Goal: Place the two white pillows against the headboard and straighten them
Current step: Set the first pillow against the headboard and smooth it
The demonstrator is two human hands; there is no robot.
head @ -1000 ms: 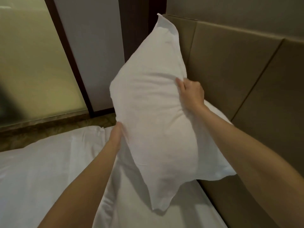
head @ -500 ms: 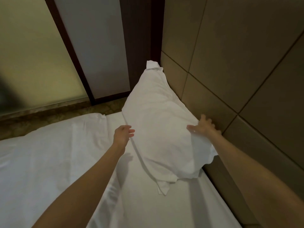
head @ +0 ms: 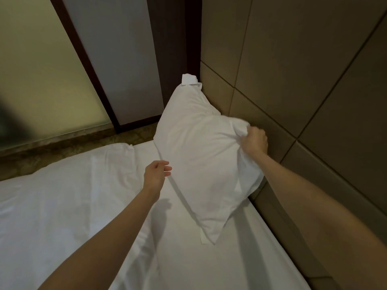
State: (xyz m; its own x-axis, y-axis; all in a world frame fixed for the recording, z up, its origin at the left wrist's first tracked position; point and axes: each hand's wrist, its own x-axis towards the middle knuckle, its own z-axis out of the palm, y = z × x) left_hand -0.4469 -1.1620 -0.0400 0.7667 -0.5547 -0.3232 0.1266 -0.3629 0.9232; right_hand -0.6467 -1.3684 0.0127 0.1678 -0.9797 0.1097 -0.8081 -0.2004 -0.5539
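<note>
The pillow [head: 201, 155] leans on the headboard [head: 303, 91] at the bed's [head: 188, 258] far corner, long axis along the headboard edge; my right hand [head: 254, 141] pinches its upper edge, my left hand [head: 156, 174] hangs apart, fingers spread, just beside it; one pillow visible, two hands.

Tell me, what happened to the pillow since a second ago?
The pillow came down from the air onto the bed, against the headboard. The left hand let go; the right hand now pinches its top edge. The bed stayed put.
</note>
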